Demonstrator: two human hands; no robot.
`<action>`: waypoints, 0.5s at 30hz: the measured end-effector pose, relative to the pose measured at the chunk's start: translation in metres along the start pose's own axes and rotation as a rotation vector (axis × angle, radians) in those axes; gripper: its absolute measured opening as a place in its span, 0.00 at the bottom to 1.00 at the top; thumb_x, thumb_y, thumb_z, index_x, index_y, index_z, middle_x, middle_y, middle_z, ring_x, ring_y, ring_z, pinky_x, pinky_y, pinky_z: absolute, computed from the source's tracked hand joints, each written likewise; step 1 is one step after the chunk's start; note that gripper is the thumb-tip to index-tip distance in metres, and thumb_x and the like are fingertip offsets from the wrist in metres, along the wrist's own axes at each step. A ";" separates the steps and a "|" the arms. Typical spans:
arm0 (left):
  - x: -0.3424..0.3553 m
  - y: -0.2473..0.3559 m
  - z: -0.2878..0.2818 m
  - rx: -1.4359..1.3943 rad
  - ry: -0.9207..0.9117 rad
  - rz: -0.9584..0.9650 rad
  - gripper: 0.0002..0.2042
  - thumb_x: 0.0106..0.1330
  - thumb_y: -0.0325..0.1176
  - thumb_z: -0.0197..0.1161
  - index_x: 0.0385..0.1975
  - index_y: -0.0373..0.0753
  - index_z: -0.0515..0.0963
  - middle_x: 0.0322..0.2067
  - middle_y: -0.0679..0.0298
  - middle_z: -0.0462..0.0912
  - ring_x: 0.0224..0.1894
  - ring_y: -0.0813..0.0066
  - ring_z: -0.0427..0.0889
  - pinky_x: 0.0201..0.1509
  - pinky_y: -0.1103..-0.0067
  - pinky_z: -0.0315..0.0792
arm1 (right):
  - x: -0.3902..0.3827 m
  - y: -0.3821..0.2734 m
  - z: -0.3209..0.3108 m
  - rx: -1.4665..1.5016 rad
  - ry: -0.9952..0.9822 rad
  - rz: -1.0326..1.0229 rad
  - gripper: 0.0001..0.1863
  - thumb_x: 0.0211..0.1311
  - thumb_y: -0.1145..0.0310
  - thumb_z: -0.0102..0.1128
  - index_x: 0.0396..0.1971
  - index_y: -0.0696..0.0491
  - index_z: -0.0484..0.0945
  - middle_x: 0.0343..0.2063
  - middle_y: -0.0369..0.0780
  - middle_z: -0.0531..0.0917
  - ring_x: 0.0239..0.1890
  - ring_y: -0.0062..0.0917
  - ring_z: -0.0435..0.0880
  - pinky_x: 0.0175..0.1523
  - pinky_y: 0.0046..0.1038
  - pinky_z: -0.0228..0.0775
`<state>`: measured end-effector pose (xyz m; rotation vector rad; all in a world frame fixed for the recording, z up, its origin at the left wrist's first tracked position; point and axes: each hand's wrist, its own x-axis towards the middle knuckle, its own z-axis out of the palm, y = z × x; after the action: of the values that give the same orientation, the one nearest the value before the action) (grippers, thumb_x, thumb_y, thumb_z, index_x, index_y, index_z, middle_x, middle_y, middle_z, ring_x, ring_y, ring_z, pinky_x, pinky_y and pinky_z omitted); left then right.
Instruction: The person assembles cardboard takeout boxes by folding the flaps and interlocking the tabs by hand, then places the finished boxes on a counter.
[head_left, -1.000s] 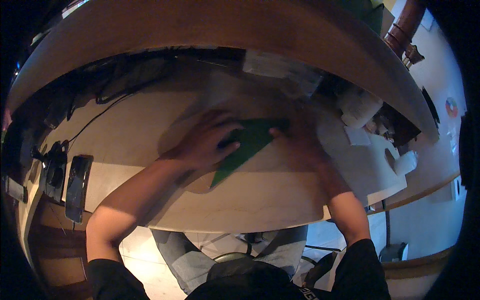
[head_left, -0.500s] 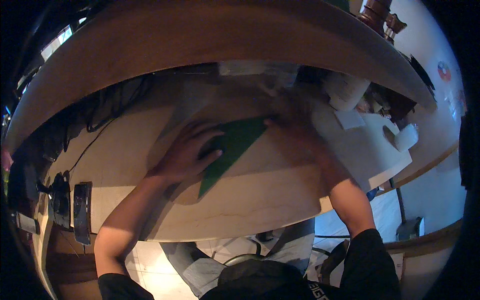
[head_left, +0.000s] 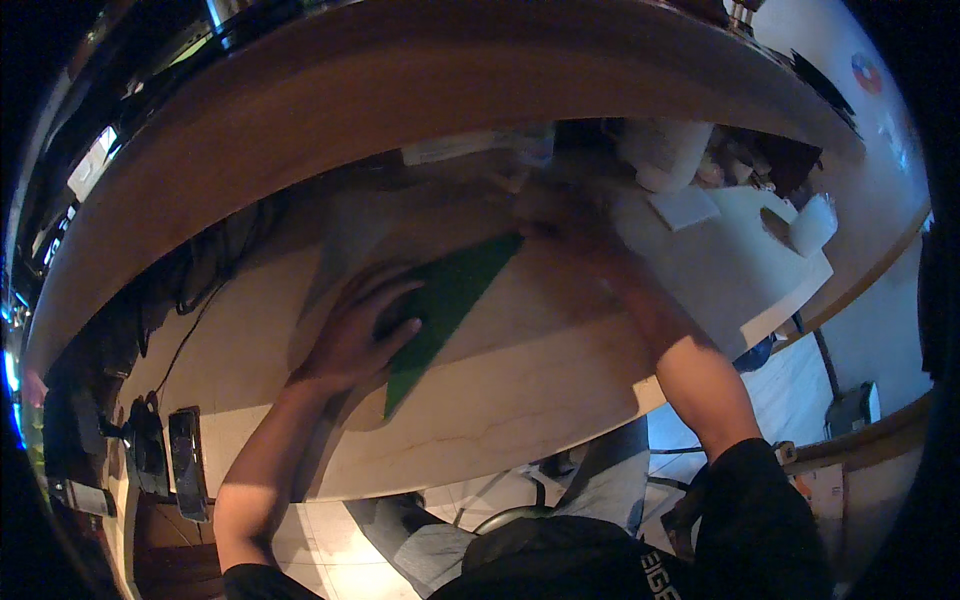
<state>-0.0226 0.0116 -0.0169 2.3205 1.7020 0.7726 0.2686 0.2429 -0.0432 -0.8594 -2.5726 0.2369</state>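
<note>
A green sheet of paper (head_left: 450, 305), triangular in outline as if folded, lies slanted on the light tabletop between my hands. My left hand (head_left: 360, 330) rests on its left side, fingers stretched and thumb apart, the thumb tip over the paper. At the paper's upper right corner is my right hand (head_left: 560, 220), deep in shadow. Its thumb and fingers appear closed on that corner, though the darkness hides most of the fingers.
A brown raised shelf (head_left: 480, 80) arches across the far side. White containers (head_left: 665, 155), a small white pad (head_left: 683, 208) and a white roll (head_left: 813, 225) stand at the right. A black phone-like object (head_left: 188, 462) and cables (head_left: 190, 345) are at the left.
The whole view has tilted, shifting the desk and shelf in the picture. Both hands stay at the green paper, left on its side and right at its corner.
</note>
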 end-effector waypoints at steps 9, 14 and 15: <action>-0.003 0.002 0.001 -0.071 -0.003 -0.036 0.23 0.67 0.38 0.69 0.61 0.41 0.78 0.68 0.52 0.71 0.73 0.51 0.65 0.77 0.61 0.60 | -0.006 -0.016 0.009 -0.071 0.238 -0.087 0.16 0.68 0.52 0.62 0.51 0.40 0.86 0.56 0.38 0.83 0.64 0.35 0.75 0.76 0.50 0.47; -0.007 -0.007 0.000 -0.041 -0.014 -0.019 0.24 0.66 0.38 0.69 0.62 0.42 0.77 0.68 0.53 0.72 0.73 0.52 0.65 0.77 0.60 0.59 | -0.014 -0.048 -0.007 0.043 0.097 0.022 0.15 0.71 0.59 0.58 0.53 0.42 0.85 0.60 0.43 0.80 0.68 0.42 0.70 0.77 0.50 0.48; -0.007 -0.008 0.000 -0.052 -0.009 -0.007 0.25 0.66 0.37 0.69 0.63 0.42 0.76 0.68 0.54 0.71 0.73 0.52 0.65 0.78 0.59 0.58 | -0.013 -0.050 -0.009 -0.021 0.098 0.031 0.16 0.71 0.59 0.57 0.54 0.43 0.85 0.62 0.47 0.78 0.70 0.46 0.68 0.77 0.51 0.48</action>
<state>-0.0308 0.0079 -0.0217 2.2792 1.6654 0.7941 0.2551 0.1954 -0.0249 -0.8965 -2.4769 0.1725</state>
